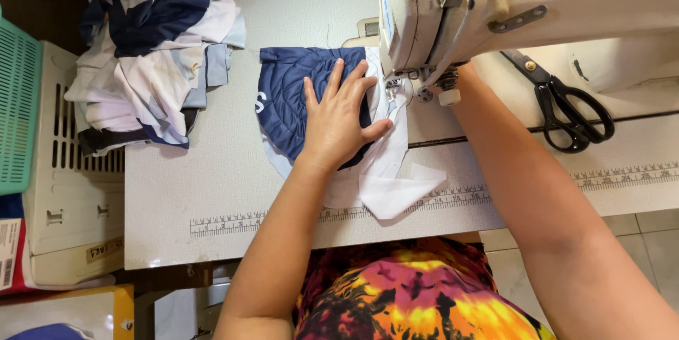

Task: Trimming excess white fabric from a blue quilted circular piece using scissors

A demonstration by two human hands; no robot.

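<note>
Currently left hand [338,122] lies flat, fingers spread, pressing the navy quilted fabric piece [283,99] with white lining [390,184] at mid-table, just left of the needle. Right hand is hidden behind the sewing machine head [495,7]; can't tell its fingers. Black scissors [566,110] lie on the machine bed toward the right edge. Fabric pile [152,50] sits at the table's [184,191] far left corner.

Sewing workshop: industrial sewing machine [495,7], ruler-edged table [198,198], fabric pile [152,50], black scissors [566,110].
</note>
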